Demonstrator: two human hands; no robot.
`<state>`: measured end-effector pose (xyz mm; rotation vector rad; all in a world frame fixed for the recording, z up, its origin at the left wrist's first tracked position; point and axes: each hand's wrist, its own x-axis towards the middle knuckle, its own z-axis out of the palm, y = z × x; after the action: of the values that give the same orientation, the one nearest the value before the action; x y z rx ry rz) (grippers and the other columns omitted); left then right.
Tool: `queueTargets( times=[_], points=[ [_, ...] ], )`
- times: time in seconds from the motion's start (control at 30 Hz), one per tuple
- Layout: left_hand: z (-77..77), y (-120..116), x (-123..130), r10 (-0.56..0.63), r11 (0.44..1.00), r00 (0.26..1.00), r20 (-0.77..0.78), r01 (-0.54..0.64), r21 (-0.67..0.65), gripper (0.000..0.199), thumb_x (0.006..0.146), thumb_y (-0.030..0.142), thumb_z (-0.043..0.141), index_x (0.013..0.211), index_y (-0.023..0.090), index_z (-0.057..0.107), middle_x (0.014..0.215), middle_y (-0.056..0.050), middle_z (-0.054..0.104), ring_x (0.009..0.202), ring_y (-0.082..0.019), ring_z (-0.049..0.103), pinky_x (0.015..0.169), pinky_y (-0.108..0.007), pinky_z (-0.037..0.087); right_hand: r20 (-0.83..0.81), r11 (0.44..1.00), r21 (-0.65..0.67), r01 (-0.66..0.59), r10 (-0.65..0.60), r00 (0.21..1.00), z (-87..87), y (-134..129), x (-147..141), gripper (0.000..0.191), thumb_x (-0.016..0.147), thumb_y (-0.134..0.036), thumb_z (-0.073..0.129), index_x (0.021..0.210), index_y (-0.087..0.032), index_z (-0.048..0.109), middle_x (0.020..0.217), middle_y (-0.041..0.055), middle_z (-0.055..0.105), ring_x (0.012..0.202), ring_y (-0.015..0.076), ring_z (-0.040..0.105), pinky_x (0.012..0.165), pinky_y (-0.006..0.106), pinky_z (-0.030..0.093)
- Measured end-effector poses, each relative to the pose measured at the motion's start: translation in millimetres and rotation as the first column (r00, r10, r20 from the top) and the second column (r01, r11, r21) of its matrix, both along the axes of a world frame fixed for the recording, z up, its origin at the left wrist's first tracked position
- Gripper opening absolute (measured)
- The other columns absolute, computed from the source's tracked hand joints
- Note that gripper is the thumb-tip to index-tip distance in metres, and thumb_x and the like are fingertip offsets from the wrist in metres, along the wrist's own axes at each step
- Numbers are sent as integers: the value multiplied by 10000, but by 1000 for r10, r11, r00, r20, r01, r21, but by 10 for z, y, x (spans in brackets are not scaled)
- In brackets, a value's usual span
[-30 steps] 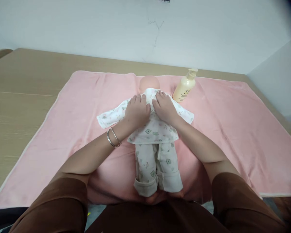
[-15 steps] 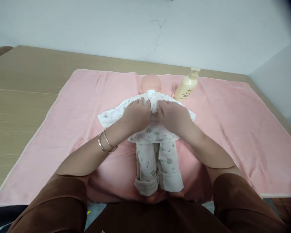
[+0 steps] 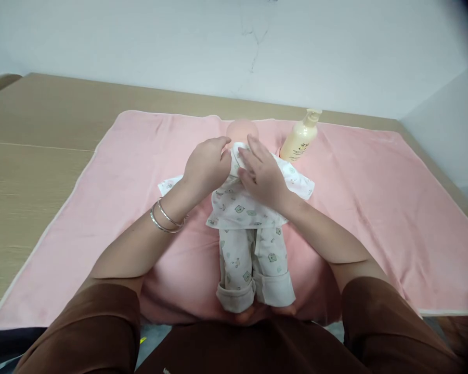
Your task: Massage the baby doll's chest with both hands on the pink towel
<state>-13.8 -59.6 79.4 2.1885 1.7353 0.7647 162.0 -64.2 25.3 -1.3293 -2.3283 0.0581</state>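
Worktop [image 3: 42,114]: pink blanket [image 3: 374,208] under doll [image 3: 242,128]
Left hand [image 3: 206,165]: at shirt [image 3: 249,212], grip apart
Right hand [image 3: 265,175]: over shirt, grip apart

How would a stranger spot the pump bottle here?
On the table, find the pink blanket. Near its far edge, to the right of the doll's head, is the pale yellow bottle. Unlike the patterned shirt beside it, it has a pump top and dark lettering.
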Motion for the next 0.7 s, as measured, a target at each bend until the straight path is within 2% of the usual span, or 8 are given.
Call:
queueTargets(
  times=[0.07,0.17,0.23,0.33,0.4,0.5,0.63,0.7],
  points=[
    [-12,-1,-7,7,1000,1000,28,-8,25,470,989,184,441,1396,157,674,1483,-88,684,1408,-260,617,1233,-432,477,32,1000,-19,0,0,999,24,-27,8,572,1036,-303,451,1596,-184,458,1781,134,262,1685,359,132,1327,678,221],
    [-24,18,-36,25,998,997,78,-29,51,459,978,187,454,1370,193,691,1461,-68,700,1393,-258,627,1223,-442,494,123,994,-107,-26,39,992,33,-64,2,587,1038,-353,505,1594,-168,468,1769,163,282,1669,409,170,1320,711,186],
    [-22,33,-63,27,997,994,103,-34,64,449,972,195,463,1352,207,703,1444,-60,710,1374,-256,638,1213,-442,506,98,997,-77,-17,25,995,28,-89,-12,582,1046,-337,487,1601,-165,456,1777,162,261,1673,384,176,1324,687,198],
    [1,42,-98,29,996,992,119,-40,84,442,969,203,465,1336,212,709,1440,-53,714,1368,-243,642,1219,-425,500,51,1000,14,-5,4,999,27,-130,-38,599,1045,-303,471,1628,-183,410,1796,139,208,1692,347,106,1330,672,186],
    [25,37,-113,40,995,992,121,-51,84,440,969,209,462,1333,208,710,1440,-56,713,1372,-238,641,1221,-410,497,102,999,-21,-47,49,994,40,-159,-49,585,1048,-311,471,1613,-165,440,1782,153,252,1683,377,132,1332,686,158],
    [56,25,-123,58,996,991,118,-66,68,440,971,219,460,1331,209,713,1439,-62,715,1371,-241,643,1216,-408,504,153,990,-120,-78,96,984,94,-182,-43,549,1058,-340,460,1563,-131,510,1753,177,317,1660,401,217,1327,684,181],
    [66,21,-123,54,996,993,105,-61,69,440,971,223,457,1329,241,712,1443,-41,712,1372,-243,639,1226,-430,499,99,998,-43,-39,43,994,142,-155,-19,581,1053,-314,438,1614,-162,428,1792,149,220,1690,334,123,1331,658,190],
    [62,22,-124,52,996,994,93,-58,73,440,974,228,449,1332,238,706,1445,-40,709,1375,-240,636,1226,-422,499,122,997,-37,-61,65,990,123,-139,-24,614,1047,-317,450,1640,-171,384,1795,144,208,1691,344,101,1327,677,171]
  ],
)
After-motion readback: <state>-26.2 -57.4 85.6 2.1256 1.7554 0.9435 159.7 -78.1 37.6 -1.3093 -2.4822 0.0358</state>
